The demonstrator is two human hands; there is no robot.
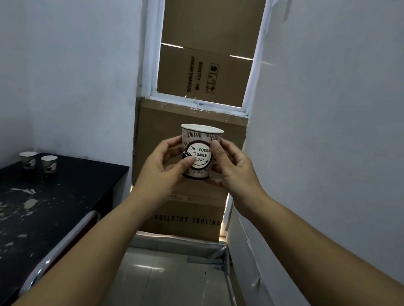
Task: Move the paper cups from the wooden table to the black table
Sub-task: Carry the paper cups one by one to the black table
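A printed paper cup (pixel 200 150) is held upright in the air in front of me, above the floor and to the right of the black table (pixel 18 209). My left hand (pixel 162 168) grips its left side with thumb and fingers curled around it. My right hand (pixel 232 168) grips its right side the same way. Two more paper cups (pixel 28 159) (pixel 49 164) stand upright side by side at the far left corner of the black table. The wooden table is out of view.
Stacked cardboard boxes (pixel 200 76) fill a white window frame and the wall ahead. White walls close in on both sides. A chrome rail (pixel 62 247) runs along the black table's right edge. A tiled floor (pixel 167 283) lies between table and right wall.
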